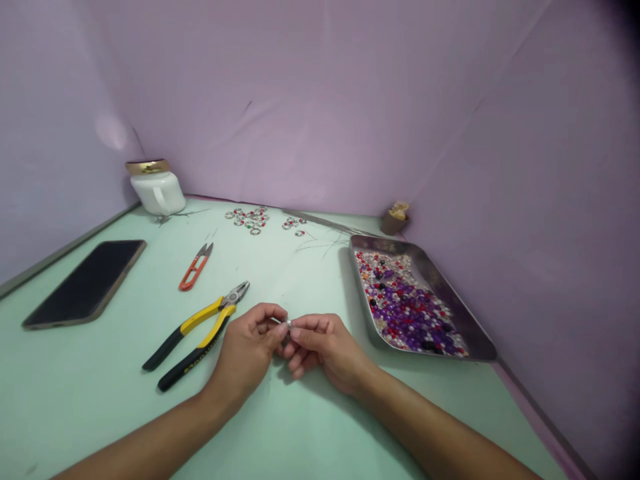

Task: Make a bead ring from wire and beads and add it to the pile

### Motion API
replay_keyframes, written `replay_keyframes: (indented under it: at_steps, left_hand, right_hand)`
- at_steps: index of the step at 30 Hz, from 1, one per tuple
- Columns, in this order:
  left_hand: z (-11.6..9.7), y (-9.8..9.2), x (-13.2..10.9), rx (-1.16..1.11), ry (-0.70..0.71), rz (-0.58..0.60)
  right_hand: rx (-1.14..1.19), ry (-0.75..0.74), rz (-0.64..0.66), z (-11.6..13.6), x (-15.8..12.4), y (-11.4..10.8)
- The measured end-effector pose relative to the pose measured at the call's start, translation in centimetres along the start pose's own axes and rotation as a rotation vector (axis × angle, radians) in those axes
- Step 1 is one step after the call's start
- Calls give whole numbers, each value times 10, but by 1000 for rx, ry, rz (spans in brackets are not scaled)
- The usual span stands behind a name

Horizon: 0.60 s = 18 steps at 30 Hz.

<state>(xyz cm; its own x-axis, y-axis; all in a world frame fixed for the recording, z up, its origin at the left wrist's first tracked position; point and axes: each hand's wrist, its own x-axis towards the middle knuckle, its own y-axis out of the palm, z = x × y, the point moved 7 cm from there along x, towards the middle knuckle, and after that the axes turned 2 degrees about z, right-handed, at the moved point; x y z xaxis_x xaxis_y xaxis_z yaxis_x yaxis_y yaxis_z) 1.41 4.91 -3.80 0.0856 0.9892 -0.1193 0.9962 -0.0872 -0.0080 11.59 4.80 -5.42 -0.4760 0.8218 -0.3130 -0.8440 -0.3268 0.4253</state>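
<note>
My left hand (255,340) and my right hand (320,343) meet at the middle of the green table (320,433). Between their fingertips they pinch a small silvery beaded piece (289,323), mostly hidden by the fingers. Yellow and black pliers (205,320) lie beside my left hand with the jaws pointing away. To the right of my right hand stands a metal tray (470,327) with purple, red, clear and black beads (410,310) in it. Several small beaded rings (250,219) lie farther back, with a few more (295,225) to their right.
A phone (87,283) lies at the left, orange thread snips (195,268) behind the pliers. A white jar (159,192) with a gold lid stands back left. Thin wires (320,222) and a small brown pot (395,219) are at the back right. Purple walls enclose the table.
</note>
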Motion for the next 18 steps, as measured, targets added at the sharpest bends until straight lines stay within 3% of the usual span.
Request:
replay_keyframes:
  at_steps: [7,13,18]
  left_hand:
    - [-9,-1,-1,57,95,-26]
    - [-12,2,-2,73,150,4]
    - [-7,4,0,64,105,36]
  right_hand:
    - [-30,20,-92,1,-1,-2]
    - [-77,14,-82,4,-3,-1]
    - [-75,20,-91,3,-3,1]
